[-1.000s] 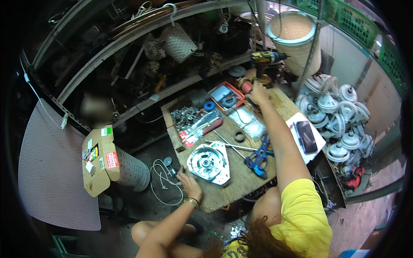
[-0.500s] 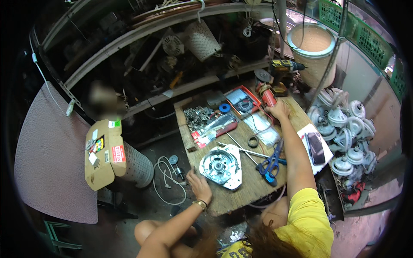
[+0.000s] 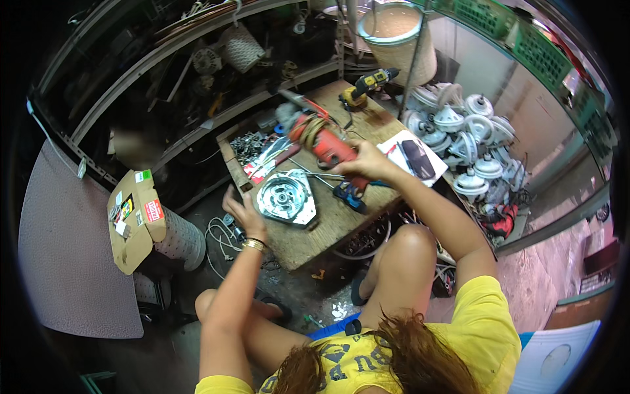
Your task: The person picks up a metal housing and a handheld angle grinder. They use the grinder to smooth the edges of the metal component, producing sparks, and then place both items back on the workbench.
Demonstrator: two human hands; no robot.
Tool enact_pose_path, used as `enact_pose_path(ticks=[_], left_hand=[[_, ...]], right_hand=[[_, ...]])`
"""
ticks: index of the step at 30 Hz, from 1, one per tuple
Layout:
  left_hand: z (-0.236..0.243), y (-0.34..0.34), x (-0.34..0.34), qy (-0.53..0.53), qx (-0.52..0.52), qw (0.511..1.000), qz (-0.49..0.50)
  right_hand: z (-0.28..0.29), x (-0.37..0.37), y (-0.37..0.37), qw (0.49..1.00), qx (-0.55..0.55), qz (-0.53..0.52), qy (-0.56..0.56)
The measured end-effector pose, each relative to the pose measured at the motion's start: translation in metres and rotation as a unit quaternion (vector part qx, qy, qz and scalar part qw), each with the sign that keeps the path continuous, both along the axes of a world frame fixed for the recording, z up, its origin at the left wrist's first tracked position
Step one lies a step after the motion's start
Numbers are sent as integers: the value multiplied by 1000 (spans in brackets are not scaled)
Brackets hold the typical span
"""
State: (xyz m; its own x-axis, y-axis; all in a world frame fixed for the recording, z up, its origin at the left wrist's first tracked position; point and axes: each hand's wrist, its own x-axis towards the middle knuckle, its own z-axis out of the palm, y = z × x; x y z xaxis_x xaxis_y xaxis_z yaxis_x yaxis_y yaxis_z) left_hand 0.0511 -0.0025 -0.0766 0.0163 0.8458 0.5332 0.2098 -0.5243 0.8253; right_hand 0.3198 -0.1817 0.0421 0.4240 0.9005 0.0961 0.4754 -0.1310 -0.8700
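Head view: the brown, rectangular wooden worktable (image 3: 298, 246) lies between and beyond your two sets of fingers, crowded. Your right hand (image 3: 369, 162) has its fingers wrapped around the rear of a red, grey-headed power tool (image 3: 333, 147) with a brownish cord-like wrap; the tool is over the table, its head pointing up-left of those fingers. One-hand hold at the rear end, so the head could dip or twist if the grip slips. Head is blurred; can't tell what's fitted on it.

A silvery, round-centred metal casing (image 3: 283, 197) lies flat on the table, just right of your left fingers and down-left of your right ones. A drooping tool could knock it. Your left hand (image 3: 248, 213) is empty, fingers spread, by the table's left edge; can't tell whether they touch the wood. Left fingers would be in the way if the casing got shoved toward them.

Yellow-and-black cordless drill (image 3: 363, 88) beyond your right fingers: low risk, apart. Dark, flat phone (image 3: 417, 159) to the right of your right fingers: a swinging forearm could sweep it. Blue-and-black hand tool (image 3: 350, 195) below your right fingers: a loose wrap might snag it. Small grey metal hardware (image 3: 246, 148), heaped beyond your left fingers: a bump could scatter it.
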Motion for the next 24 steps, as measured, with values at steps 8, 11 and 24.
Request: enact_pose_path(ticks=[8,11,24], left_hand=[[113,-31,18,-383,-393,726,-415],[123,-18,13,-422,-342,713,-443],[95,22,-80,-360,-311,790,-387]], right_hand=[[27,-107,-3,962,-19,69,-263],[5,-52,8,964,137,173,-151],[-76,237,39,876,-200,-242,-366]])
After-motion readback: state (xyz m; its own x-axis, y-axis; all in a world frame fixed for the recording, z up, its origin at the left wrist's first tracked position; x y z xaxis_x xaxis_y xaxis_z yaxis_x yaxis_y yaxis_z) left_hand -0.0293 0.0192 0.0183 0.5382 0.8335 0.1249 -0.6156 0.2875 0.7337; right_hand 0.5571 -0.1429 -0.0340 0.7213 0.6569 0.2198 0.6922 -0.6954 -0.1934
